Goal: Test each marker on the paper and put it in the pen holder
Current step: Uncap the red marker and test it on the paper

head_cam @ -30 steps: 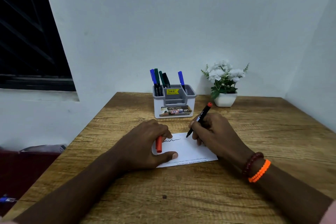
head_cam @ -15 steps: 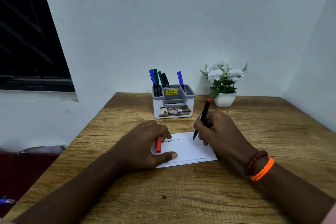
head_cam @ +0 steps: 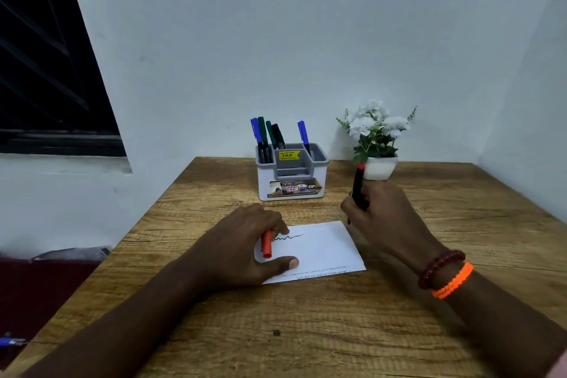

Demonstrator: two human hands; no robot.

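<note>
A white sheet of paper (head_cam: 325,247) lies on the wooden table (head_cam: 306,331) with a black squiggle near its left end. My left hand (head_cam: 242,247) rests on the paper's left part and holds an orange marker cap (head_cam: 266,245). My right hand (head_cam: 385,221) grips a black marker with a red end (head_cam: 357,184), nearly upright, just past the paper's right edge; its tip is hidden behind the hand. The grey and white pen holder (head_cam: 291,173) stands behind the paper with several blue, green and black markers in it.
A small white pot of white flowers (head_cam: 377,139) stands right of the pen holder, close behind my right hand. Walls close in the table at the back and right. The table's left edge drops to a dark red surface (head_cam: 40,291).
My right hand has moved right, off the paper, and the marker has swung from slanted to nearly upright. My left hand has stayed put with the cap.
</note>
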